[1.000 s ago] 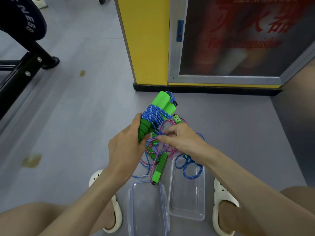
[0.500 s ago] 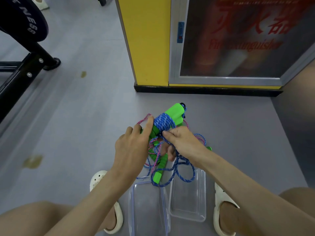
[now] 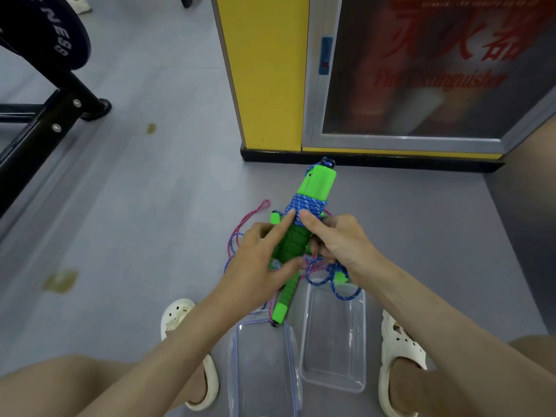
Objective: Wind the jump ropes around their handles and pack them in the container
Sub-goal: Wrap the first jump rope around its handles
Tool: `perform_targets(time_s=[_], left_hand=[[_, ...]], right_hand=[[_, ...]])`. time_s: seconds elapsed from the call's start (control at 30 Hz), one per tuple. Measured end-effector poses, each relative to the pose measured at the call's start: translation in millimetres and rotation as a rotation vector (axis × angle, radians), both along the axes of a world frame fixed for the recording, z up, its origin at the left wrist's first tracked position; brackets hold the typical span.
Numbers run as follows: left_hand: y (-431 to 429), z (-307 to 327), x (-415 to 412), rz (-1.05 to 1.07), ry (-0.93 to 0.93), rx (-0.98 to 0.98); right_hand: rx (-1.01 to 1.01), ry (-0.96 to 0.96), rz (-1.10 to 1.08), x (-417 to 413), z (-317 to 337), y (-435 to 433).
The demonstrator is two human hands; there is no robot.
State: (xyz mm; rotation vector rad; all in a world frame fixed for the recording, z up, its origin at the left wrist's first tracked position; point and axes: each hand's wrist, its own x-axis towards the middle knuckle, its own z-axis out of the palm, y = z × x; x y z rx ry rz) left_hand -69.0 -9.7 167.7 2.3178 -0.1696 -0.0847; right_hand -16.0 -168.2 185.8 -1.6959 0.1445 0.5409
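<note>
A pair of green handles (image 3: 319, 182) is held up in the middle of the view, its free end aimed at about 1 o'clock and close to the black skirting. A tight coil of blue rope (image 3: 308, 206) is wound around the middle of the pair. Against half a second ago, the bundle is raised and stood more steeply.

The bundle is gripped from 8 o'clock by the left hand (image 3: 255, 266): the index finger is laid straight onto the coil and the thumb is pressed across the lower grip. From 4 o'clock it is held by the right hand (image 3: 343, 245), the thumb set at the coil's lower edge and the fingers curled underneath.

Loose rope (image 3: 343, 293) is draped below the hands, and a pink rope (image 3: 255, 210) is looped out at 10 o'clock. A hanging handle (image 3: 285, 296) is seen at 6 o'clock, its tip above the lid (image 3: 261, 371). The clear container (image 3: 334, 383) is set on the floor just beside the lid, at 5 o'clock, between two white sandals (image 3: 177, 314). A yellow pillar (image 3: 264, 70) is seen at 12 o'clock, a black frame (image 3: 39, 127) at 10 o'clock.
</note>
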Motion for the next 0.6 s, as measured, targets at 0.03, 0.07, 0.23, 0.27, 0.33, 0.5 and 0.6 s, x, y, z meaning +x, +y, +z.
perform_targets(time_s=[0.03, 0.07, 0.23, 0.27, 0.33, 0.5, 0.6], left_hand=[[0, 5, 3, 0.06, 0.024, -0.1], [2, 9, 7, 0.149, 0.042, -0.197], [12, 32, 13, 0.242, 0.584, -0.778], [11, 33, 11, 0.186, 0.66, -0.796], [9, 33, 8, 0.179, 0.676, -0.769], [5, 29, 14, 0.337, 0.468, -0.654], [3, 23, 15, 0.37, 0.337, -0.534]], right_hand=[[0.015, 0.008, 0.014, 1, 1, 0], [0.043, 0.018, 0.037, 2, 2, 0], [0.196, 0.041, 0.161, -3, 10, 5], [0.187, 0.03, 0.161, -3, 11, 5], [0.123, -0.013, 0.16, -3, 10, 5], [0.008, -0.059, 0.168, -3, 5, 6], [-0.02, -0.031, 0.183, -1, 6, 7]])
